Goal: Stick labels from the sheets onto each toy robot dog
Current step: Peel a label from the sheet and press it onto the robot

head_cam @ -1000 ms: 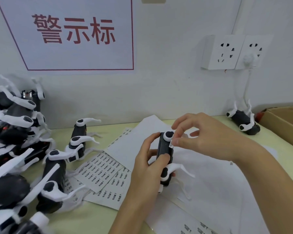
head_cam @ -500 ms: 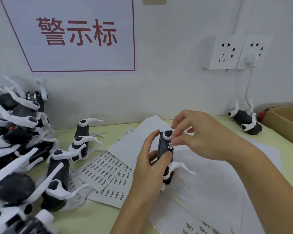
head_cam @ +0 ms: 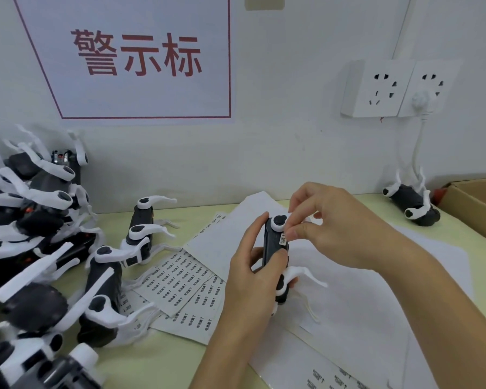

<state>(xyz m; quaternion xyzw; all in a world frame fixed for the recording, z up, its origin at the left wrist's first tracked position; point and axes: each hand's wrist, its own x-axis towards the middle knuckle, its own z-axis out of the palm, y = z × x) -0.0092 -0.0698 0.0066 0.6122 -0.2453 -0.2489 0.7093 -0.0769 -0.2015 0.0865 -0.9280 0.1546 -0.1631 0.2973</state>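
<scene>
My left hand (head_cam: 254,272) grips a black toy robot dog (head_cam: 274,248) with white legs, held upright over the paper in the middle of the table. A small white label (head_cam: 282,240) sits on the dog's side, and the thumb and forefinger of my right hand (head_cam: 330,234) pinch at its upper edge. Label sheets (head_cam: 180,282) with rows of small printed stickers lie flat to the left of my hands. Another printed sheet (head_cam: 331,381) shows at the bottom edge.
A heap of black-and-white toy dogs (head_cam: 31,237) fills the left side, with two more (head_cam: 141,228) standing nearer the sheets. One dog (head_cam: 411,203) lies at the back right, under the wall sockets (head_cam: 387,88). A cardboard box (head_cam: 477,203) sits at the right edge.
My right fingers have stayed on the label at the dog's side, shifting only slightly. My left hand keeps the same hold. The camera has moved a little closer.
</scene>
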